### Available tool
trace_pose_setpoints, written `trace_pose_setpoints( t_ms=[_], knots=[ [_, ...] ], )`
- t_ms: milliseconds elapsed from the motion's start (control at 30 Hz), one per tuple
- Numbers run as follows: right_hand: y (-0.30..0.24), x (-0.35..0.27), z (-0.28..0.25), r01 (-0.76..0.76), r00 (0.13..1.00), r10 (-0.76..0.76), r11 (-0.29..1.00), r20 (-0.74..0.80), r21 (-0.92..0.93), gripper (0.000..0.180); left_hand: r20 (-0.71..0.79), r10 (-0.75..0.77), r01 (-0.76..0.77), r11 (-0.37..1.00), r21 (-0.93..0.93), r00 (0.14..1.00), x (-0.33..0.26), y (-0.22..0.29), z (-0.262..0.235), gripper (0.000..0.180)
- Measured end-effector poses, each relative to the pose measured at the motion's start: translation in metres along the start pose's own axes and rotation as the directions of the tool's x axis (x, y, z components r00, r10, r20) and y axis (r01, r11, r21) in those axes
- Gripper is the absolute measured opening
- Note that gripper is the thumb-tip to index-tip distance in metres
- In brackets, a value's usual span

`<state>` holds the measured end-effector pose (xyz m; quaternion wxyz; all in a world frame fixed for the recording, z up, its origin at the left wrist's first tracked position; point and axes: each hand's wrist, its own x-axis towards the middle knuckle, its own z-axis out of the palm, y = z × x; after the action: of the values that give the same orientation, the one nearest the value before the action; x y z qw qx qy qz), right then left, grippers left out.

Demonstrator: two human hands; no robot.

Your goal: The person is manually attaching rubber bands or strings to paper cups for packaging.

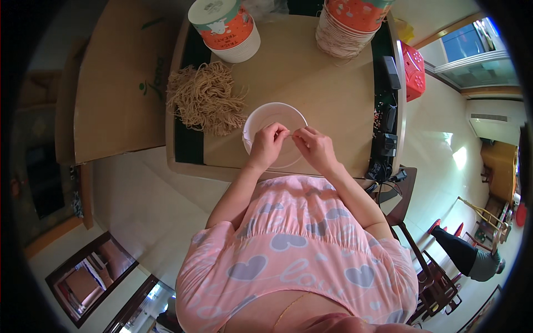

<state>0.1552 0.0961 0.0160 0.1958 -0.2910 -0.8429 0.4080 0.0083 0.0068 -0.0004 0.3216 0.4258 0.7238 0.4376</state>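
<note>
A white paper bucket (256,117) stands near the table's front edge, its round mouth facing up. Over its opening, my left hand (268,143) and my right hand (316,147) meet almost fingertip to fingertip. Both are closed in a pinch on a thin piece of string (290,135), most of it hidden by the fingers. To the left lies a loose tangled heap of beige string (205,97). At the back left is a stack of orange, green and white paper buckets (233,36), bottom up. Another such stack (347,28), with strings hanging about it, is at the back right.
Brown board (311,72) covers most of the table. Black adapters and cables (387,144) line its right edge, beside a red plastic stool (412,72). A large cardboard box (119,83) stands to the left. A dark wooden chair (427,277) and another person (472,258) are behind at right.
</note>
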Motion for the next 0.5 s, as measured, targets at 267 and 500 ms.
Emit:
trace_pose_setpoints(
  t_ms=[267,500],
  knots=[
    [-0.007,0.002,-0.003,-0.087,0.996,0.087,0.994,0.003,0.061,0.009,0.016,-0.042,0.042,0.999,-0.005,0.999,-0.001,0.007,-0.004,0.007],
    [-0.011,0.002,-0.011,-0.02,0.999,0.023,0.995,-0.025,0.098,0.009,0.062,-0.025,0.03,0.997,-0.077,0.998,-0.007,0.022,-0.011,0.013]
  ],
)
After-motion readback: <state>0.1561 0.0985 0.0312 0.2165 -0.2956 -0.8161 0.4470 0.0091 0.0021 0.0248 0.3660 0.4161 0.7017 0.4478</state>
